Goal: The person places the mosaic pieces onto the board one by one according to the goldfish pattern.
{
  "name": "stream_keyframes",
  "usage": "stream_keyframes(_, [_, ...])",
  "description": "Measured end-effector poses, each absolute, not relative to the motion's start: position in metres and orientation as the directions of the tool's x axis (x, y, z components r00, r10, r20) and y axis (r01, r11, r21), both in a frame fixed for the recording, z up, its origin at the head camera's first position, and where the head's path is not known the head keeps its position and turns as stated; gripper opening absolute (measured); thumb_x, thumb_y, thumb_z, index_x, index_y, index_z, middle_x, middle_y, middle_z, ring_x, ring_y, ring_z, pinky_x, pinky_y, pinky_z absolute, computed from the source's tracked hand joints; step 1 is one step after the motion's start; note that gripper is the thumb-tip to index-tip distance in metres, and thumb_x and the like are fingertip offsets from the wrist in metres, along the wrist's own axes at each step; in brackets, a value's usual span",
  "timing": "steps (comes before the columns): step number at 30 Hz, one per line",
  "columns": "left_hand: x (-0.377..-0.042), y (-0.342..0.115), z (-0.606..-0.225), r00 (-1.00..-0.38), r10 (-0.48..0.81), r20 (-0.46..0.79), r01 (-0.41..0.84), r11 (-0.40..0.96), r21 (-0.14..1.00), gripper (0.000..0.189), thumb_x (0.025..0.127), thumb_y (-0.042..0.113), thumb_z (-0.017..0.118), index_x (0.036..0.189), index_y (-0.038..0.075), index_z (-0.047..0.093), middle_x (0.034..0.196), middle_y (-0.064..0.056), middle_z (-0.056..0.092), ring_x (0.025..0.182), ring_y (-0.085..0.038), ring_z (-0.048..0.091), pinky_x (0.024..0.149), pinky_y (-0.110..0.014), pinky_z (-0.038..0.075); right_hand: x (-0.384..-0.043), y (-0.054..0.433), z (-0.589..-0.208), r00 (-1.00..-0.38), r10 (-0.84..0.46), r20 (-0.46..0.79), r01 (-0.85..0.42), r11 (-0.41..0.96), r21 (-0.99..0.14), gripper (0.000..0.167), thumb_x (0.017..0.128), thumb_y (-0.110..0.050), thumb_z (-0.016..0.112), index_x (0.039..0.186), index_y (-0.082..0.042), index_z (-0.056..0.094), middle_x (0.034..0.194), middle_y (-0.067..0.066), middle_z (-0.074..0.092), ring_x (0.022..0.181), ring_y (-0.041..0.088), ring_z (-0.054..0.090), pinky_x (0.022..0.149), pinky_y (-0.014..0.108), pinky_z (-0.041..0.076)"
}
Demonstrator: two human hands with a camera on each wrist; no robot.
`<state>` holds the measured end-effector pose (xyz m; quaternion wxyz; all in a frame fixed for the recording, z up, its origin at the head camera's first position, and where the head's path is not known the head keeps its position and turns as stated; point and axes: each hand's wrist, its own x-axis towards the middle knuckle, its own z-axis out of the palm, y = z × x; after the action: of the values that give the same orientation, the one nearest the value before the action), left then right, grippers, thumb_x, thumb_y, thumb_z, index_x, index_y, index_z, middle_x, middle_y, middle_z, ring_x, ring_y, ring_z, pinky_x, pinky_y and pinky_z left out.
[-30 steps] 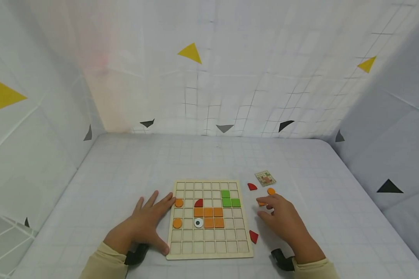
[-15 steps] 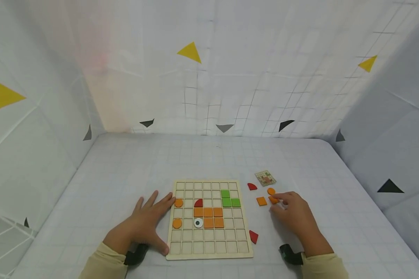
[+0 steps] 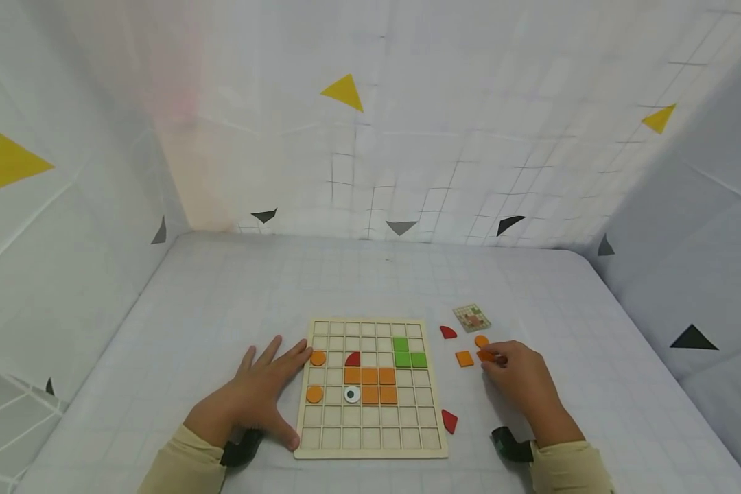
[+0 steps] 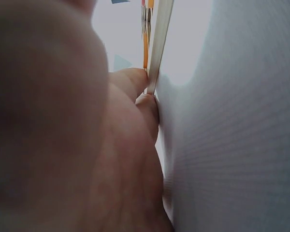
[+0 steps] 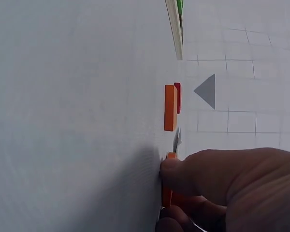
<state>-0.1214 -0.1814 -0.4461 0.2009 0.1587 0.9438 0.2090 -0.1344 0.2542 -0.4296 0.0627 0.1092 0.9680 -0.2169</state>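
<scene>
- The left hand (image 3: 253, 398) lies spread, its thumb and a fingertip touching the left edge of the board.
- The board (image 3: 370, 453) is pale and wood-like, a grid of square cells within a thin rim, lying flat on the table (image 3: 222, 295).
- Across it sit two orange discs (image 3: 314, 394), a white disc with a dark dot (image 3: 352, 394), a red quarter-circle (image 3: 353, 359), a block of five orange squares (image 3: 370, 376) and three green squares (image 3: 401, 359).
- Right of the board lie two loose red pieces (image 3: 448, 332), a loose orange square (image 3: 464, 359), a small patterned card (image 3: 472, 318) and a loose orange disc (image 3: 481, 340).
- Farther right, the right hand (image 3: 525, 381) pinches another orange tile (image 3: 484, 355), flat and bright, just beside that disc; whether it is off the table I cannot tell.
- The left wrist view alone shows the board's side edge-on, with fingers against it.
- The right wrist view shows the thickness of the loose square and the pinched tile's edge between the digits; the head view gives mainly upper faces.
</scene>
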Motion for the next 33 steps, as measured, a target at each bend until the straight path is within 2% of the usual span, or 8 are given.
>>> stream_keyframes(7, [-0.121,-0.181,-0.445,-0.869,0.385,-0.311,0.215,0.86,0.462,0.145,0.036,0.066,0.096,0.161,0.032,0.03,0.17,0.008,0.02,0.159,-0.037,-0.003,0.121,-0.07,-0.008,-0.137,0.252,-0.428,-0.952,0.21,-0.222,0.286,0.867,-0.407,0.042,0.089,-0.01,0.071,0.13,0.0,0.066,0.126,0.023,0.065,0.108,0.036,0.059,0.097,0.056,0.055])
stream_keyframes(11, [-0.12,-0.181,-0.444,-0.868,0.383,-0.315,0.212,0.861,0.461,0.145,0.036,0.066,0.096,0.161,0.032,0.03,0.171,0.008,0.019,0.159,-0.037,-0.004,0.121,-0.07,-0.008,-0.137,0.251,-0.427,-0.948,0.217,-0.232,0.298,0.864,-0.406,0.043,0.088,-0.009,0.069,0.13,-0.001,0.066,0.126,0.023,0.065,0.11,0.037,0.058,0.1,0.058,0.053])
stream_keyframes(22, [-0.121,-0.181,-0.445,-0.87,0.378,-0.317,0.212,0.866,0.452,0.145,0.037,0.067,0.095,0.161,0.032,0.029,0.171,0.008,0.019,0.159,-0.037,-0.004,0.121,-0.07,-0.008,-0.138,0.249,-0.428,-0.953,0.194,-0.231,0.274,0.875,-0.399,0.045,0.088,-0.009,0.071,0.131,0.001,0.064,0.122,0.022,0.064,0.104,0.034,0.057,0.098,0.057,0.054])
stream_keyframes(29, [-0.121,-0.182,-0.445,-0.87,0.381,-0.312,0.217,0.865,0.452,0.145,0.037,0.067,0.095,0.161,0.031,0.03,0.171,0.008,0.019,0.159,-0.037,-0.003,0.121,-0.07,-0.007,-0.142,0.246,-0.427,-0.963,0.18,-0.199,0.248,0.881,-0.403,0.038,0.089,-0.013,0.07,0.125,-0.003,0.069,0.117,0.021,0.061,0.097,0.032,0.056,0.088,0.05,0.056])
stream_keyframes(33, [-0.121,-0.182,-0.445,-0.87,0.385,-0.308,0.22,0.862,0.456,0.144,0.037,0.067,0.095,0.161,0.032,0.03,0.171,0.008,0.019,0.159,-0.037,-0.003,0.122,-0.07,-0.007,-0.147,0.243,-0.423,-0.965,0.184,-0.186,0.246,0.882,-0.402,0.041,0.092,-0.019,0.067,0.13,-0.005,0.067,0.124,0.024,0.059,0.103,0.036,0.057,0.092,0.055,0.056])
